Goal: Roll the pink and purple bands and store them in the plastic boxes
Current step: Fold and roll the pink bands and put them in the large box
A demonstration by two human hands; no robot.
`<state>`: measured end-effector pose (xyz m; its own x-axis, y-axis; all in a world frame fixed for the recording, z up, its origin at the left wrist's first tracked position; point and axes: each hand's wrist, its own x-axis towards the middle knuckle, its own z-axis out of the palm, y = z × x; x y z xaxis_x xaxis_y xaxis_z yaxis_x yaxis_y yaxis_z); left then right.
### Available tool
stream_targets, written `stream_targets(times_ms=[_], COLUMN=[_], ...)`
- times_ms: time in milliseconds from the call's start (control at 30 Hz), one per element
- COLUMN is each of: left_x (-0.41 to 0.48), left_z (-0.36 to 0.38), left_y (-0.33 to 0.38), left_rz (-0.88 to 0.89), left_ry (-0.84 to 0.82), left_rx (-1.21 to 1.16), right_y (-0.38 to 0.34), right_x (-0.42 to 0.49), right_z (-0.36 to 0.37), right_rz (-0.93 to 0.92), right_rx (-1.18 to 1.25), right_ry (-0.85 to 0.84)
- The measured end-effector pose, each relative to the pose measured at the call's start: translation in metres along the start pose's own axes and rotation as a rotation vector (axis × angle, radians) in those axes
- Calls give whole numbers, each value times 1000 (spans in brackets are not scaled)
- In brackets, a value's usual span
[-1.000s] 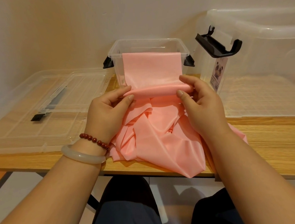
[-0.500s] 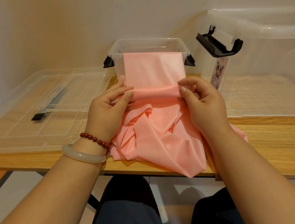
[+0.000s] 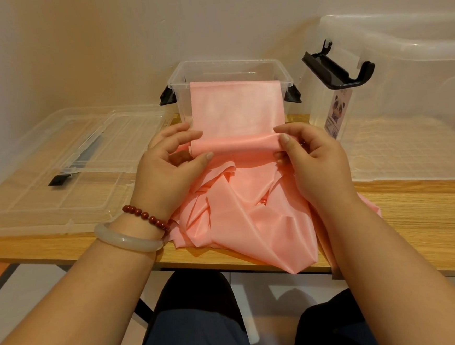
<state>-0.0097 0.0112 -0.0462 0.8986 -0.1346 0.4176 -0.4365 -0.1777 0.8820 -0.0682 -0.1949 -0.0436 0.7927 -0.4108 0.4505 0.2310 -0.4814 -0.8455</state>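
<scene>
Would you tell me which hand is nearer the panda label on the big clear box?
Right. The right hand pinches the rolled pink band just left of the panda label; the left hand pinches its far end.

Salmon-pink band (image 3: 236, 111); clear box (image 3: 229, 66) with black latches (image 3: 167, 98); pale wood-grain desk (image 3: 414, 212); dark red beads (image 3: 145, 215); milky white bangle (image 3: 125, 239).
</scene>
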Motion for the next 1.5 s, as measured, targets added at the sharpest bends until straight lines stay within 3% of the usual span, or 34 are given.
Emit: stream_targets(times_ms=[200,633,1500], left_x=[1,-1,-2], left_z=[-1,1,3], left_y=[-2,3,3], left_rz=[-4,-47,-72], left_ry=[19,55,81], left_rx=[48,-105,-82], right_y=[2,1,0], right_x=[0,1,1], right_z=[-1,1,0], right_rz=[-34,-44,-47], right_rx=[-40,-25,-24], right_ry=[-60,-11,-1])
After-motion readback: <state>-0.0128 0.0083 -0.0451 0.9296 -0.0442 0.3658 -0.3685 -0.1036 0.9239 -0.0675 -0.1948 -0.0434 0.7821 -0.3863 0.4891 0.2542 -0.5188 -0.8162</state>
